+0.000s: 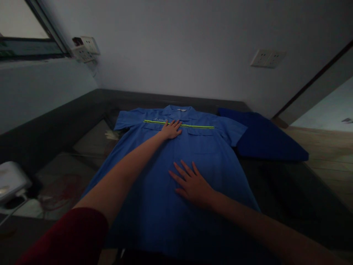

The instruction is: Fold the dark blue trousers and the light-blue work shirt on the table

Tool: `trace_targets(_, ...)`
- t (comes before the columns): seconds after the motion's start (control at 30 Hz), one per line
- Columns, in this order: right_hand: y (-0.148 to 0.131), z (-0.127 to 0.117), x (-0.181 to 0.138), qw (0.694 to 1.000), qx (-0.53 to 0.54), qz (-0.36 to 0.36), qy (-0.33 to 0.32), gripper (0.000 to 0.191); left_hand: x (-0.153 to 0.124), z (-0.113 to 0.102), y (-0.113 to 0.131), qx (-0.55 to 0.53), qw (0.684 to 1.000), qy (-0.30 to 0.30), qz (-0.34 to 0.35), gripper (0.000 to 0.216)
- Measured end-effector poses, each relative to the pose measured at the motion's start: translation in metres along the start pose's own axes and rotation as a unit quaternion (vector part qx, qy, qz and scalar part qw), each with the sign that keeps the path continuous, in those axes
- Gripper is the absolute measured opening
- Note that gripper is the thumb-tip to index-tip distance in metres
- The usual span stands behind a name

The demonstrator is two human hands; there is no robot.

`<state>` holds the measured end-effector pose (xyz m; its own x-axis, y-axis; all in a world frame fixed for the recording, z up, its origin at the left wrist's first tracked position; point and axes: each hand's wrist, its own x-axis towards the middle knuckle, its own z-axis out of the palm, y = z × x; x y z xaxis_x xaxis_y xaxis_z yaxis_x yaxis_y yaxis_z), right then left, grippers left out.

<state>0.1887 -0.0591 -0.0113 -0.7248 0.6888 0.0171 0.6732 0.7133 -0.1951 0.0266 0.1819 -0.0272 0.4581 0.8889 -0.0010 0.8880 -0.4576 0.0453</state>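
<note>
A blue short-sleeved work shirt point(154, 191) with a yellow-green chest stripe lies spread out, front up, on a dark table point(289, 191). My left hand point(171, 129) reaches far out and lies flat on the chest stripe near the collar, fingers stretched. Lower down, my right hand point(191, 183) rests flat on the shirt's middle with fingers spread. Neither hand holds anything.
A folded dark blue cloth point(264, 138) lies to the right of the shirt. A white device point(11, 182) with a cable sits at the left edge. Wall sockets point(267, 58) are on the back wall, more sockets point(84, 49) at the left. A wooden floor point(325, 147) shows at right.
</note>
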Motion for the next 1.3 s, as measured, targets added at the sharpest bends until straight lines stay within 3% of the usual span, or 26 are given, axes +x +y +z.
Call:
trace_targets(0.17, -0.013, -0.027, -0.011, 1.0, 0.005, 0.004, -0.006, 0.055, -0.02, -0.02, 0.017, -0.029, 0.99, 0.138, -0.027, 0.056)
trace_targets(0.23, -0.024, -0.037, -0.021, 1.0, 0.008, 0.003, -0.003, 0.048, -0.037, -0.036, 0.028, -0.054, 0.985, 0.161, -0.022, 0.049)
trace_targets(0.3, -0.038, -0.044, -0.032, 1.0, 0.02, 0.008, -0.002, 0.04, -0.062, -0.056, 0.04, -0.072, 0.987, 0.142, 0.015, 0.039)
trace_targets(0.43, -0.064, -0.041, -0.047, 0.998, 0.047, 0.041, 0.006, 0.029, -0.127, -0.088, 0.064, -0.114, 0.986, 0.046, 0.115, 0.031)
trace_targets(0.53, -0.075, -0.031, -0.043, 0.993, 0.053, 0.104, 0.023, 0.021, -0.176, -0.095, 0.08, -0.1, 0.988, -0.041, 0.107, 0.022)
trace_targets(0.67, -0.084, -0.016, -0.026, 0.973, 0.056, 0.209, 0.081, 0.021, -0.229, -0.081, 0.087, -0.056, 0.994, -0.086, 0.034, 0.018)
trace_targets(0.77, -0.09, -0.006, -0.015, 0.956, 0.043, 0.265, 0.114, 0.033, -0.256, -0.062, 0.089, -0.096, 0.994, -0.046, -0.029, 0.021)
trace_targets(0.83, -0.09, -0.001, -0.011, 0.954, 0.031, 0.269, 0.127, 0.029, -0.268, -0.047, 0.093, -0.153, 0.986, 0.0, -0.058, 0.023)
trace_targets(1.0, -0.083, 0.006, -0.014, 0.957, 0.046, 0.251, 0.14, 0.009, -0.279, -0.019, 0.107, -0.235, 0.965, 0.084, -0.086, 0.019)
trace_targets(1.2, -0.095, 0.002, -0.01, 0.951, 0.008, 0.283, 0.124, 0.034, -0.279, -0.011, 0.101, -0.3, 0.944, 0.119, -0.062, 0.029)
trace_targets(1.3, -0.098, 0.002, -0.009, 0.95, 0.004, 0.285, 0.126, 0.029, -0.279, -0.011, 0.098, -0.316, 0.94, 0.123, -0.047, 0.033)
